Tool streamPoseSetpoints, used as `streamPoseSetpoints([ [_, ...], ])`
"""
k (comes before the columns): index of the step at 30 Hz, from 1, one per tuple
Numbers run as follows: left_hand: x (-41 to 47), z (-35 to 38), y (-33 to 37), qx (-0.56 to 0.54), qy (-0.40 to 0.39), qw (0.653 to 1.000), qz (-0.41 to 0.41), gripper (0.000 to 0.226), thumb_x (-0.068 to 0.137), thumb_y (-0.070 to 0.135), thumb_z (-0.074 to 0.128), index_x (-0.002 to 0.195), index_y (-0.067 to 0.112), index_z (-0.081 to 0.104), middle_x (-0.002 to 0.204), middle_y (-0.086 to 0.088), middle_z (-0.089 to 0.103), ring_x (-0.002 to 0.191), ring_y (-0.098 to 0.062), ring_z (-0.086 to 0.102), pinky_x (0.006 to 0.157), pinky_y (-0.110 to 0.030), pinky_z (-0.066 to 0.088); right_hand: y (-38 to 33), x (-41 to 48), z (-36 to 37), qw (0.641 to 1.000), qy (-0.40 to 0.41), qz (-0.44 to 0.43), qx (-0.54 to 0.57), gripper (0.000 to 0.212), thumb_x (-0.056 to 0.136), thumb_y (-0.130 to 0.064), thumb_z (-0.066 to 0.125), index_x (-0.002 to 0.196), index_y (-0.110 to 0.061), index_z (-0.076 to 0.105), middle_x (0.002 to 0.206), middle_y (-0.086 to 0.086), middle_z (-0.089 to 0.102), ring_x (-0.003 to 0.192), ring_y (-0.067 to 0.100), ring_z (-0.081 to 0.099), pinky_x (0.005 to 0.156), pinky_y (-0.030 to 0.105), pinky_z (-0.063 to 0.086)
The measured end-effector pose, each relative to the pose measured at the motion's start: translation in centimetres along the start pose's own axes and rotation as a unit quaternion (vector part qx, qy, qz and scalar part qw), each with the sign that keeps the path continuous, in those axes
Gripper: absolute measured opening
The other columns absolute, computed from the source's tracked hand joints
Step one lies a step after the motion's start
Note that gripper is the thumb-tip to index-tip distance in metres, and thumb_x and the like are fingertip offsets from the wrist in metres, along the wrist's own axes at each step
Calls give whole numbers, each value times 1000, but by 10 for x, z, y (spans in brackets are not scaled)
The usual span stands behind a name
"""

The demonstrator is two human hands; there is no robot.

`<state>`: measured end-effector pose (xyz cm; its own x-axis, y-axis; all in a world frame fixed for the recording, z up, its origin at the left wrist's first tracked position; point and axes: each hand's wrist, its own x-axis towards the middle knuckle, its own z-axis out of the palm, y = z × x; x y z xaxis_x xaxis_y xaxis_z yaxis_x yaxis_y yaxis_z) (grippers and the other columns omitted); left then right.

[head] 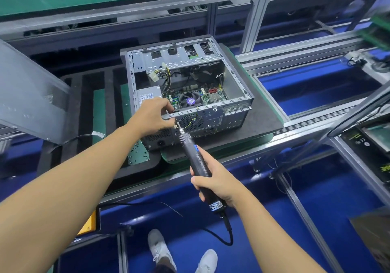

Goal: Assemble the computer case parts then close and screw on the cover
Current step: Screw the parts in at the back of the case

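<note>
Head view: the open computer case (190, 78) sits on the counter (261, 123). The right hand (213, 182) grips the screwdriver (193, 156). The left hand (155, 116) pinches what looks like a small screw (175, 126) at its tip. Hold the tool straight and push gently.

Both forearms extended forward. Left grip (152, 114): fingertips pinch small part (175, 126). Right grip (213, 182): wrapped round screwdriver (190, 149).

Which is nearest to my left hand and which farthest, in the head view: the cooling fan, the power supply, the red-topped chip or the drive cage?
1. power supply, just beyond the left hand, at the left of the case.
2. cooling fan, to the hand's right, mid-board.
3. red-topped chip, farther right.
4. drive cage, at the case's far end.
</note>
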<state>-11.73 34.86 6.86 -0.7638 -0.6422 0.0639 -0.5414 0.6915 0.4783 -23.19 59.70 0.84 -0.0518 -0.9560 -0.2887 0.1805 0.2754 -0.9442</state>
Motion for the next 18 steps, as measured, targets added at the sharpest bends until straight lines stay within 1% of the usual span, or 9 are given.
streamPoseSetpoints([
  [3, -1, -3, -1, -4, -16, 1000, 10, 25, 78, 25, 75, 100, 20, 66, 97, 5, 63, 86, -14, 58, 75, -24, 42, 2, 1, 2, 1000, -3, 1, -4, 83, 85, -9, 68, 143, -61, 40, 94, -3, 60, 72, 19, 56, 56, 35, 53],
  [5, -2, -4, -2, -4, -17, 1000, 14, 26, 78, 24, 76, 101, 19, 66, 99, 5, 63, 87, -14, 58, 78, -26, 45, 3, 2, 4, 1000, -2, 1, -4, 83, 84, -10, 68, 143, -61, 41, 94, -3, 60, 72, 19, 56, 56, 36, 53],
  [11, -2, -4, -2, -7, -13, 1000, 16, 27, 77, 25, 77, 101, 18, 66, 99, 4, 63, 87, -15, 58, 79, -28, 46, 3, 5, 4, 1000, 1, -5, 3, 81, 84, -11, 69, 140, -64, 43, 93, -5, 60, 72, 17, 56, 57, 35, 54],
  [15, -3, -3, 0, -6, -6, 1000, 14, 26, 77, 24, 77, 100, 17, 67, 98, 2, 65, 89, -17, 59, 83, -31, 49, 4, 5, 5, 1000, 9, 5, 6, 82, 85, -11, 70, 144, -60, 41, 95, -3, 60, 74, 19, 56, 58, 36, 54],
  [18, -3, -4, 1, -3, -6, 1000, 17, 27, 77, 24, 77, 100, 16, 67, 98, 1, 65, 90, -18, 59, 85, -34, 50, 3, 4, 4, 1000, 8, 5, 12, 80, 85, -10, 69, 144, -58, 42, 95, -3, 60, 74, 20, 55, 57, 35, 53],
])
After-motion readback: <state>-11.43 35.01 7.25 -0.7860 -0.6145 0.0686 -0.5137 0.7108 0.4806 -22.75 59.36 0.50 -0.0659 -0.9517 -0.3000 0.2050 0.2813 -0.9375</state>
